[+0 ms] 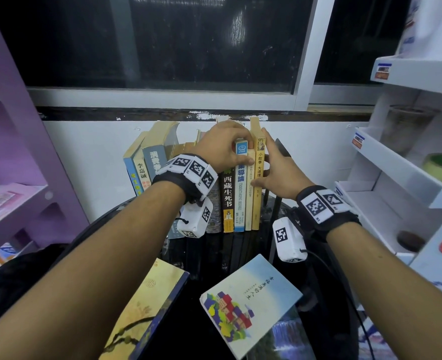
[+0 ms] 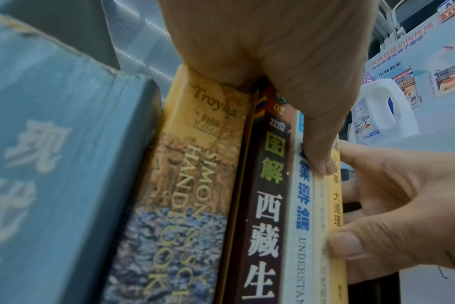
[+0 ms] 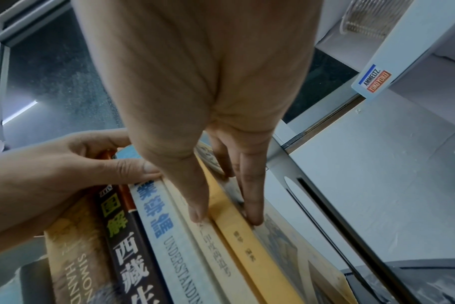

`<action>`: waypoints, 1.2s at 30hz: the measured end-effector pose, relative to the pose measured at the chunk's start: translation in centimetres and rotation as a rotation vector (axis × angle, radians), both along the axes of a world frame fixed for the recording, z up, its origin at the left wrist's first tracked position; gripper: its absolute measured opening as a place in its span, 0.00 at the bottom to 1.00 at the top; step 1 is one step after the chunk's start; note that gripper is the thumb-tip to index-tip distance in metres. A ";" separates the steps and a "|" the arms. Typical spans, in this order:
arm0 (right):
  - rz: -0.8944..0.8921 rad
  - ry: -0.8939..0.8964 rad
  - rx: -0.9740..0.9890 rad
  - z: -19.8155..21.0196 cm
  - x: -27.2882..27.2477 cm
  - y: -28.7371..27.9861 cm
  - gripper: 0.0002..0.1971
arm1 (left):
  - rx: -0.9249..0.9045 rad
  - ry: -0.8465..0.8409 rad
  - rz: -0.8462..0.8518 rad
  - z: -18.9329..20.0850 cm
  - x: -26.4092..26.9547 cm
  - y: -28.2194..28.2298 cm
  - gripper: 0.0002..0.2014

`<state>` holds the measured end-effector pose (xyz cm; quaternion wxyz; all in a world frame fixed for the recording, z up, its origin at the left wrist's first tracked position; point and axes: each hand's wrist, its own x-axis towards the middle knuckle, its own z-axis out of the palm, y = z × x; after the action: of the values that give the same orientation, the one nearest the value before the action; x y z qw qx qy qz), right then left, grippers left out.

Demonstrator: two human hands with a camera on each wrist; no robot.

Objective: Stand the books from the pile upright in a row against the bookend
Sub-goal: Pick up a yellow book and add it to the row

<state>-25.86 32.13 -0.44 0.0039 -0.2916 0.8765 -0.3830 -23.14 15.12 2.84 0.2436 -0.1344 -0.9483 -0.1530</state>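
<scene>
Now | left hand point(image 1: 222, 148) clasps upright books point(image 1: 227, 196) | right hand point(image 1: 279, 172) pinches yellow book point(image 1: 257, 203)

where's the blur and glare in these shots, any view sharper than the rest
Head view: sharpest, book spines readable, a glare streak on the dark window. Left wrist view: the blue book nearest the lens is soft. Right wrist view: the near right hand blurs; spines are legible.

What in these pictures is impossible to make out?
- Bookend: head view; the right hand, pinching the yellow book, covers most of it, so contact between them is unclear.
- White-and-blue book: head view; the left hand gripping it hides its top.
- Gold-covered book: head view; cut off by the bottom edge.
- Grey-blue spine: left wrist view; lettering blurred and cut off below.
</scene>
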 end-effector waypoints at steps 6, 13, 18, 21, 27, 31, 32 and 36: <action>0.021 0.000 -0.020 0.4 0.7 0.5 0.47 | 0.016 -0.026 0.047 0.1 0.7 0.3 0.16; 0.011 0.006 0.006 0.8 2.5 1.7 0.39 | 0.053 0.033 0.060 -0.5 2.9 0.7 0.24; -0.011 -0.018 0.065 0.5 4.3 2.8 0.40 | 0.018 0.121 0.066 -1.3 5.3 1.2 0.25; -0.021 -0.056 0.141 0.5 5.8 3.6 0.39 | 0.007 0.165 0.088 -2.0 7.0 1.6 0.23; 0.057 -0.164 0.440 0.1 9.3 5.1 0.25 | 0.050 0.078 0.082 -4.1 9.8 2.3 0.20; 0.032 -0.225 0.554 -1.3 10.6 5.7 0.27 | 0.079 -0.088 0.075 -6.0 11.3 2.9 0.22; 0.027 -0.235 0.582 -1.6 10.9 5.8 0.30 | 0.092 -0.141 0.079 -6.5 11.6 3.1 0.22; 0.014 -0.259 0.653 -2.6 12.3 6.3 0.33 | 0.140 -0.347 0.085 -8.7 13.0 3.8 0.25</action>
<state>-13.54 38.43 -3.05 0.2106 -0.2298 0.9430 -0.1163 -10.19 18.94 -5.85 0.0912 -0.0486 -0.9680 -0.2288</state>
